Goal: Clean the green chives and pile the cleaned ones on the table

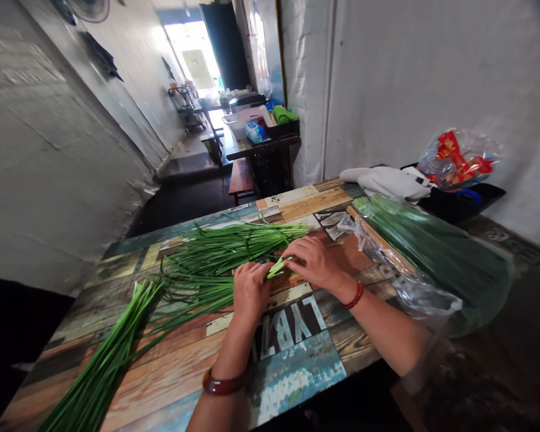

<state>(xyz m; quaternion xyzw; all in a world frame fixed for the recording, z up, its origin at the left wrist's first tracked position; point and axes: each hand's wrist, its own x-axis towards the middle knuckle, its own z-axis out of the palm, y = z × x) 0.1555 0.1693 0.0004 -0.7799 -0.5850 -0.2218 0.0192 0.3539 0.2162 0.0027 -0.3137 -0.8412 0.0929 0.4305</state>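
Whitish walls (400, 78) stand around a table with a multicoloured wood-plank pattern (162, 384). Over its middle, the left hand (252, 291) is closed around a thin bunch of long green stalks (276, 267), and the right hand (312, 261) pinches their pale ends, just beside it. Behind the hands lies a loose green pile of similar stalks (234, 243). Farther to the left rests a neater green bundle (121, 339); to the right, a transparent plastic bag full of green stalks (436, 258).
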